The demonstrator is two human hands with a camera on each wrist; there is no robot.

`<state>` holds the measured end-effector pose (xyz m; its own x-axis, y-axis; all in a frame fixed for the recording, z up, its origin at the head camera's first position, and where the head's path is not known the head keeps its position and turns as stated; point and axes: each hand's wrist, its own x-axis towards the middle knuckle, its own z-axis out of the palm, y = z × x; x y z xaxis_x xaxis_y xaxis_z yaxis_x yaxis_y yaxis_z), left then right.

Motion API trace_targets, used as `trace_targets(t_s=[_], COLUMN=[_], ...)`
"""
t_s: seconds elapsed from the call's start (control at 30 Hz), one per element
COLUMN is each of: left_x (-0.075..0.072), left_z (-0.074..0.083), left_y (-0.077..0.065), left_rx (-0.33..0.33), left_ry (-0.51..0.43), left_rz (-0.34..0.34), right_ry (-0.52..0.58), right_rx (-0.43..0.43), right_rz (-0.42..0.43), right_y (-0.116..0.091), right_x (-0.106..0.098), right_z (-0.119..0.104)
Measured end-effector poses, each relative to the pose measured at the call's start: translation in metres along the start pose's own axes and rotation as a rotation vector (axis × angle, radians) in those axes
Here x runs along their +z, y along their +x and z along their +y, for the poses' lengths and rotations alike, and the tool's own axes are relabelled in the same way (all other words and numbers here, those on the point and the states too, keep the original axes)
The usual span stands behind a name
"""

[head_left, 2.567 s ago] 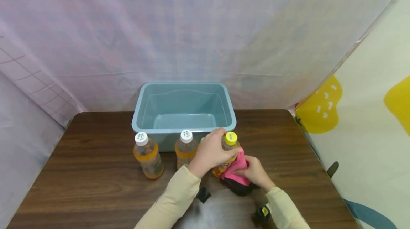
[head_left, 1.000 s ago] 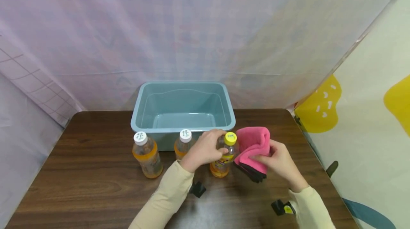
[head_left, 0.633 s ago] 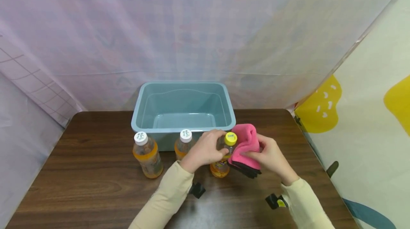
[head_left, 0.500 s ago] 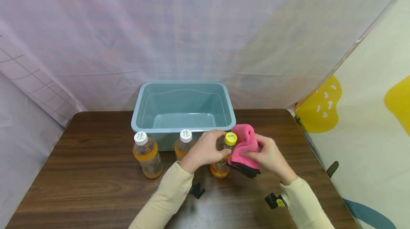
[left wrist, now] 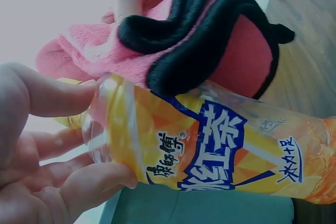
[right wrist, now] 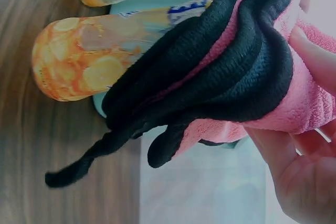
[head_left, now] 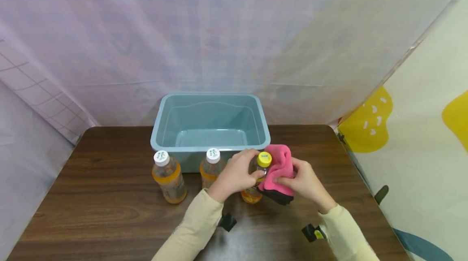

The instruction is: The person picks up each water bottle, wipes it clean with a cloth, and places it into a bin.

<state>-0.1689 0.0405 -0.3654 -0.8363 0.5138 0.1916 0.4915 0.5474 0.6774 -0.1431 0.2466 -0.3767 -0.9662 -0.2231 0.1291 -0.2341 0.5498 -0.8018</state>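
My left hand (head_left: pixel 235 175) grips the upper part of a yellow-capped tea bottle (left wrist: pixel 210 145), which has a yellow and orange label. The bottle stands on the table in the head view. In my right hand (head_left: pixel 306 180) is a folded pink cloth with black edging (head_left: pixel 279 169), pinched between thumb and fingers. It lies against the bottle's right side, and its black edges (right wrist: pixel 226 72) hide part of the label in the right wrist view. Left of my hand stands a white-capped bottle (head_left: pixel 210 171), partly covered by it. Another white-capped bottle (head_left: pixel 170 184) stands farther left.
Behind the bottles sits a blue-grey plastic tub (head_left: pixel 156 133) at the back of the brown wooden table (head_left: pixel 109 196). A pale curtain (head_left: pixel 219 33) hangs behind it, and a printed cloth wall (head_left: pixel 413 163) runs along the right.
Over the earlier frames the pink cloth came off the bottle to the right, then returned left against its side. My left hand has kept its grip on the bottle.
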Motion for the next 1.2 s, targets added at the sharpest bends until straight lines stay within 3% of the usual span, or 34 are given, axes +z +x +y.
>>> trace_targets(t_s=[0.17, 0.7, 1.2], left_x=[0.0, 0.001, 0.001], left_z=[-0.001, -0.001, -0.002], left_y=[0.001, 0.001, 0.001], left_rx=[0.005, -0.001, 0.001], left_ry=[-0.001, -0.016, -0.011], left_rz=[0.005, 0.007, 0.002], right_ry=[0.001, -0.06, -0.137], right_rx=[-0.017, 0.047, 0.106], right_rz=[0.02, 0.108, 0.115], right_y=[-0.003, -0.011, -0.009], right_x=[0.006, 0.041, 0.073], right_z=[0.007, 0.044, 0.081])
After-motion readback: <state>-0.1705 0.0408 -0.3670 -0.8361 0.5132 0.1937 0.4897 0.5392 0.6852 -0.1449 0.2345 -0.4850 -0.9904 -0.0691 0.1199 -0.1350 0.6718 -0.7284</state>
